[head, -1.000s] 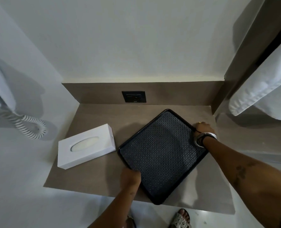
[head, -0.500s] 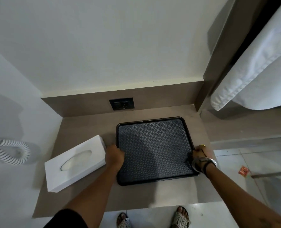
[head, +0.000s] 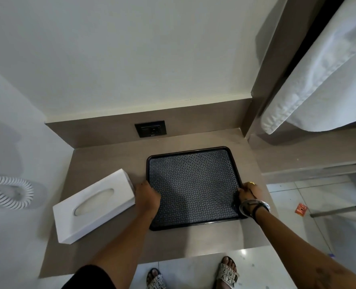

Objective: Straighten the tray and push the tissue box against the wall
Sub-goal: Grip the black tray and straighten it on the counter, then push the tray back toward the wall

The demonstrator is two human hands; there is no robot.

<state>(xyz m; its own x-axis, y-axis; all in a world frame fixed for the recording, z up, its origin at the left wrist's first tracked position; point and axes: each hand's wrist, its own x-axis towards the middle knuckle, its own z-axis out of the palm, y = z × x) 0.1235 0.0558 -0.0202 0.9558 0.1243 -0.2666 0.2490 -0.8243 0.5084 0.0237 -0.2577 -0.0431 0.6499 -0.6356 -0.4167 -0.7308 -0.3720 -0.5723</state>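
Tissue box (head: 93, 205) lay angled on counter (head: 110, 159), just beside left hand (head: 146, 197); socket (head: 150, 129) behind. Both hands, right hand (head: 250, 191) included, gripped tray (head: 193, 184) edges, fingers curled over rim.

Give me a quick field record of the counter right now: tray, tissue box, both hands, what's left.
tray: black, patterned, flat on the counter, edges roughly square with the back wall
tissue box: white, left of tray, lying at an angle, not against the wall
left hand: gripping tray's left rim
right hand: gripping tray's right rim
outlet: on the backsplash behind the tray
remaining: tissue box not yet pushed back
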